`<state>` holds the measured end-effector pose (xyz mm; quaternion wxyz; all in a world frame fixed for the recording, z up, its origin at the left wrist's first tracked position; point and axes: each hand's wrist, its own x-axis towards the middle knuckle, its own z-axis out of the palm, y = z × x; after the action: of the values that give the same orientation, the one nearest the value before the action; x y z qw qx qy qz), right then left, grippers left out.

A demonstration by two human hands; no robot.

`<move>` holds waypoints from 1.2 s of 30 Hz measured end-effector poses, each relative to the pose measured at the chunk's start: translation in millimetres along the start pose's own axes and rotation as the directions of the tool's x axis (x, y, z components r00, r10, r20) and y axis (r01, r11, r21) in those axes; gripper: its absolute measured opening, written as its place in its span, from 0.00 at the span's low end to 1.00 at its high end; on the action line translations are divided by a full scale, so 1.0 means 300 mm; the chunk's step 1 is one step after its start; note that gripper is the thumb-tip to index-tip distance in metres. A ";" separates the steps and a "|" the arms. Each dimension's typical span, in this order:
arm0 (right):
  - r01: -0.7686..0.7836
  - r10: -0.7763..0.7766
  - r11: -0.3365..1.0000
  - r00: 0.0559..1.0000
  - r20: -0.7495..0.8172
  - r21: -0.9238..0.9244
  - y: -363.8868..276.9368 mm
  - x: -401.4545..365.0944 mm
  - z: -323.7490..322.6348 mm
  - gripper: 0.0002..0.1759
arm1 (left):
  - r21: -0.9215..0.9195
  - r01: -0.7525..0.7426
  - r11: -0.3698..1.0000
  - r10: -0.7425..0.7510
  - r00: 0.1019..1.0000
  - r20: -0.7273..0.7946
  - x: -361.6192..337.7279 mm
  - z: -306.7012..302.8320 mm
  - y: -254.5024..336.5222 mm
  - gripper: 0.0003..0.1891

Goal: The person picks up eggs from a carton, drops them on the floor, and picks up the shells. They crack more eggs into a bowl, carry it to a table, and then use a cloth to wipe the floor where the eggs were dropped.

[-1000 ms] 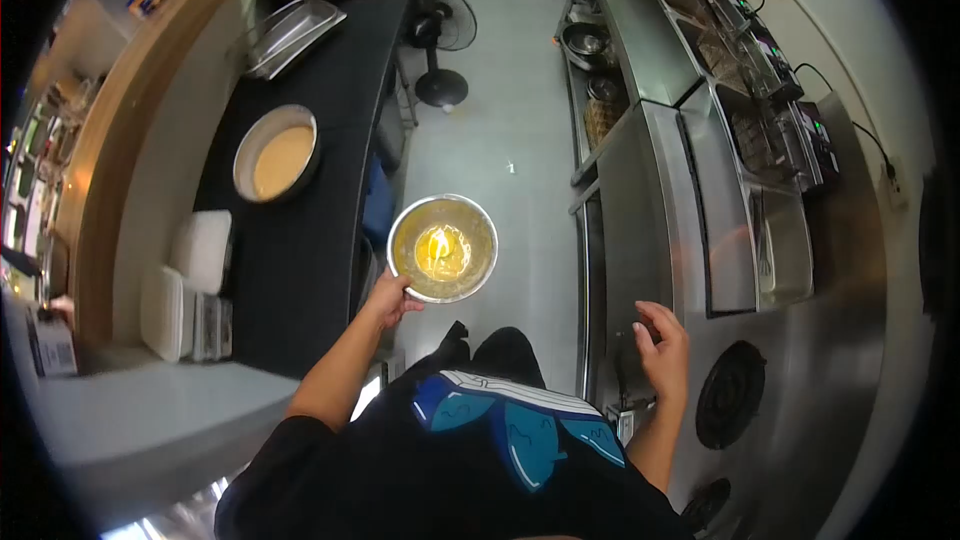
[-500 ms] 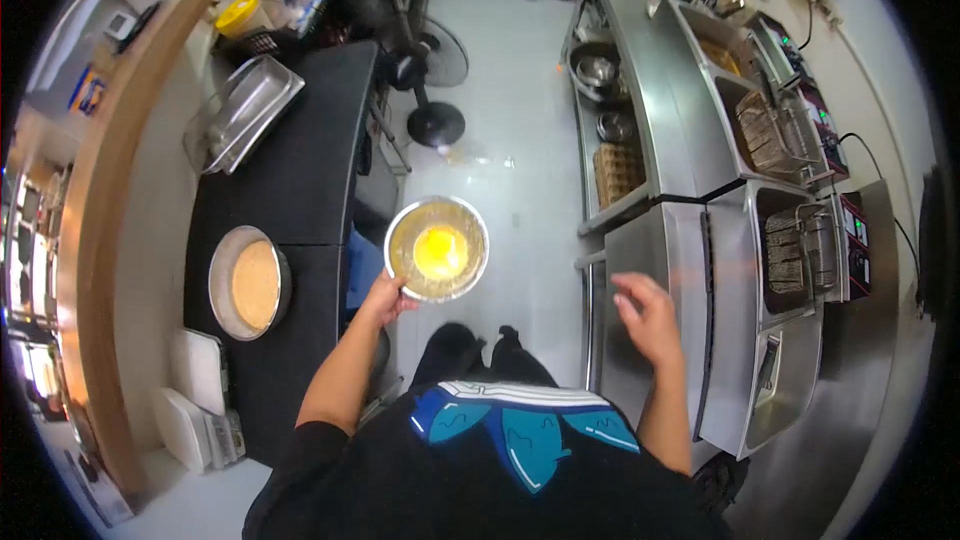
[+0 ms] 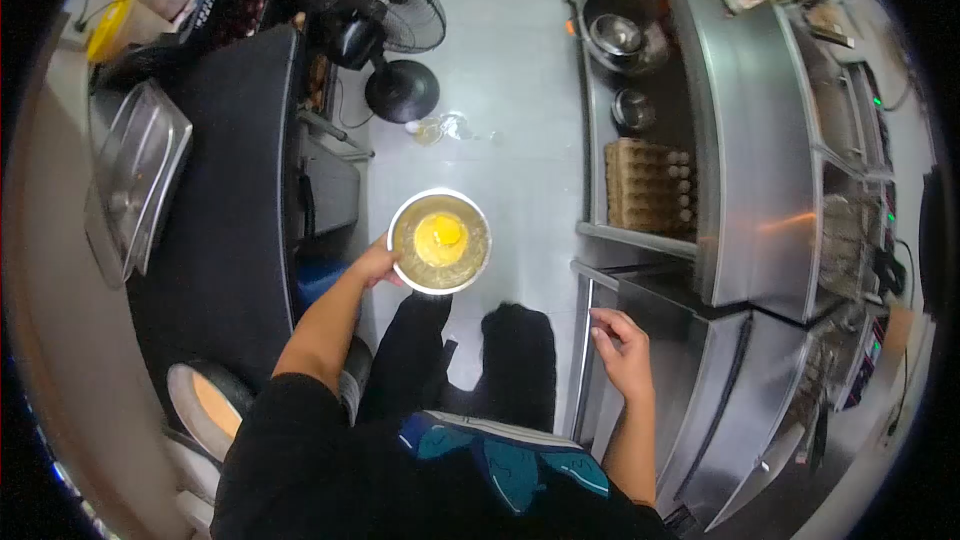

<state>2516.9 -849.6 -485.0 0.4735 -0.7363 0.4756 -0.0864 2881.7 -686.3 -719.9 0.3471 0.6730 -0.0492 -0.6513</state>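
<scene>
My left hand (image 3: 378, 264) grips the rim of a round metal bowl (image 3: 478, 258) and holds it out over the floor. A yellow mass, perhaps egg, lies in a paler yellow mixture (image 3: 440, 238) at its bottom. My thumb is at the edge, and the other fingers are mostly hidden under the bowl. My right hand (image 3: 622, 345) hangs in the air near the steel unit at right, fingers loosely bent and apart, with nothing in it.
A wet spill (image 3: 448, 128) lies on the floor beside a black standing fan (image 3: 402, 90). Egg trays (image 3: 640, 185) with several eggs and metal bowls (image 3: 616, 35) sit on the right shelf. On the dark left counter (image 3: 215, 180) are a steel pan (image 3: 140, 180) and a batter-coloured bowl (image 3: 205, 405).
My view has moved forward along the aisle and tilted down, so the fan, spill and egg trays look nearer. The bowl stays in my left hand; my right hand remains free.
</scene>
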 end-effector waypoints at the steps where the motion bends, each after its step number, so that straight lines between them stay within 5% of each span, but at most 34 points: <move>1: -0.007 0.007 1.000 1.000 0.007 0.000 0.029 0.066 0.036 0.13 | 0.038 0.019 0.999 -0.019 1.000 0.013 0.070 -0.009 0.026 0.31; 14: 0.149 -0.156 0.987 0.980 0.122 0.066 0.680 1.215 0.629 0.11 | 0.361 -0.041 0.931 0.023 0.998 0.056 1.080 -0.137 0.031 0.30; 20: 0.279 -0.239 0.952 0.934 0.264 -0.127 0.809 1.555 0.760 0.10 | 0.400 -0.024 0.916 -0.005 0.997 0.071 1.421 -0.190 -0.077 0.33; 26: 0.366 -0.302 0.908 0.909 0.288 -0.203 0.905 1.744 0.826 0.09 | 0.433 -0.060 0.900 0.000 0.991 0.137 1.515 -0.188 -0.075 0.33; 32: 0.179 -0.161 0.983 0.933 0.323 -0.026 0.917 1.764 0.948 0.10 | 0.274 -0.059 0.960 0.010 0.984 0.179 1.524 -0.153 -0.112 0.35; 36: 0.216 -0.171 0.974 0.900 0.402 -0.070 0.901 1.798 1.042 0.10 | 0.313 -0.070 0.947 0.004 0.978 0.208 1.538 -0.199 -0.119 0.39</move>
<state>2817.6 -1106.2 -1037.7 0.5061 -0.8077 0.2994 0.0434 2990.1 -874.4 -1133.1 0.2390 0.6485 -0.2018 -0.6940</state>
